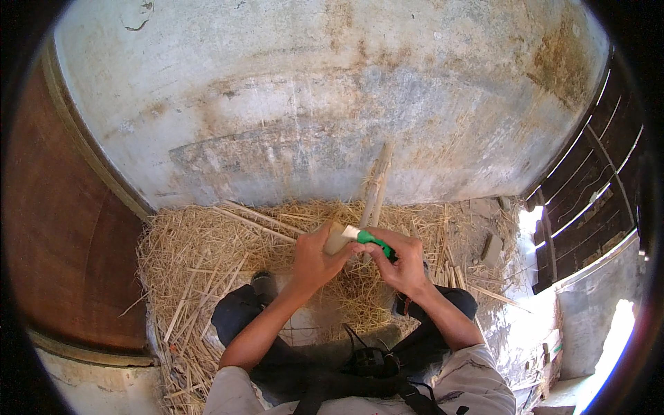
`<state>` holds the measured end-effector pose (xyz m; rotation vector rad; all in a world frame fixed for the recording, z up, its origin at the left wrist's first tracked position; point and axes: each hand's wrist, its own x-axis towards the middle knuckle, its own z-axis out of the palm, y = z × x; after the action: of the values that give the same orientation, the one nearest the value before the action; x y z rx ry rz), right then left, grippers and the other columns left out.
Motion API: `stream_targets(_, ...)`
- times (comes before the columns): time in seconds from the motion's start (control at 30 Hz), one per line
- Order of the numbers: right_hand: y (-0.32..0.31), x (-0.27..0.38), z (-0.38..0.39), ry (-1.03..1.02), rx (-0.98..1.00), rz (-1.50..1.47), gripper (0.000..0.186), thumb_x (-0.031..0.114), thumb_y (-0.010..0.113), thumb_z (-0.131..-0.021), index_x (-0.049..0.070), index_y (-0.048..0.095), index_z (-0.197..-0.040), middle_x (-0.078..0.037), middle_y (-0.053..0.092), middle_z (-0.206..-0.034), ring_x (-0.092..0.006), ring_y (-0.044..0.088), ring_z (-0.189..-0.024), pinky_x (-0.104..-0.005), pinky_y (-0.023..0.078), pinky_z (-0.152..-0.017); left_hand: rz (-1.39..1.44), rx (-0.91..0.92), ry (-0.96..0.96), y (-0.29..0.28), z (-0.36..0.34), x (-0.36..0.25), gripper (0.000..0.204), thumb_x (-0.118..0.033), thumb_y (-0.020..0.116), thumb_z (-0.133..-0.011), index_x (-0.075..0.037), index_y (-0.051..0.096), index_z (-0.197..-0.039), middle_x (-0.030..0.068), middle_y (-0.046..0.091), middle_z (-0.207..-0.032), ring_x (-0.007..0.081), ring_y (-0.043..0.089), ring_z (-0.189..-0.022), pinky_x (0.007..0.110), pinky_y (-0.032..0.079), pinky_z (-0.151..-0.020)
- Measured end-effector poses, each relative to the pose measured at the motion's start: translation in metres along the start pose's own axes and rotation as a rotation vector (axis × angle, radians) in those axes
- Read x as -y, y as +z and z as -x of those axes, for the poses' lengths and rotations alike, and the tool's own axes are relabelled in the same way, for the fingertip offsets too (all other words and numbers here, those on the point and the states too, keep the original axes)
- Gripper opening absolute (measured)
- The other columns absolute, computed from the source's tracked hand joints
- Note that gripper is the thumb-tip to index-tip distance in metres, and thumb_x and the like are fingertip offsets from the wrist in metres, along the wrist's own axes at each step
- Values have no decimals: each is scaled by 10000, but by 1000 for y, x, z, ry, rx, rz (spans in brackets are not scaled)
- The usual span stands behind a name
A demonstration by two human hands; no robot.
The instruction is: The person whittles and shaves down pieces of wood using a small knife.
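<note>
My left hand (315,259) grips a flat pale tan piece (336,236), its exact kind unclear, in front of me. My right hand (404,266) is closed on a green-handled tool (371,241) with a light-coloured tip, which lies against or just beside the tan piece. Both hands meet near the middle of the view. Just beyond them, bamboo poles (379,176) slant up toward the wall, their lower ends hidden behind my hands.
Straw and thin strips (187,263) cover much of the floor around my legs (235,315). A stained wall (332,104) faces me, a brown wooden panel (83,228) stands at left, dark slatted boards (577,194) at right. A small block (492,250) lies at right.
</note>
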<state>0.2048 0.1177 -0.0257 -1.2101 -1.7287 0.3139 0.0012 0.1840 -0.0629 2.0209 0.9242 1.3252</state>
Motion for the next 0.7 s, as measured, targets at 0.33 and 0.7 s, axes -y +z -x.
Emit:
stream_targets(0.33,-12,-21,-4,137,-16,-294,344,165,775,-977,16,677,-1270,44,587,-848,-70,518,-743,-265,447,-699,200,8,77,-6,5,11,704,-637,901,-752,-56,595,-1007,86,604,-760,233,621,-670,377,494,-628)
stream_targets(0.7,-4,6,-8,34,31,-238,282,55,902,-824,25,796,-1083,-15,724,-856,-86,596,-706,-279,468,-652,-84,196,-100,1,3,-5,711,-512,908,-828,6,545,-1154,219,624,-883,392,663,-802,463,513,-714)
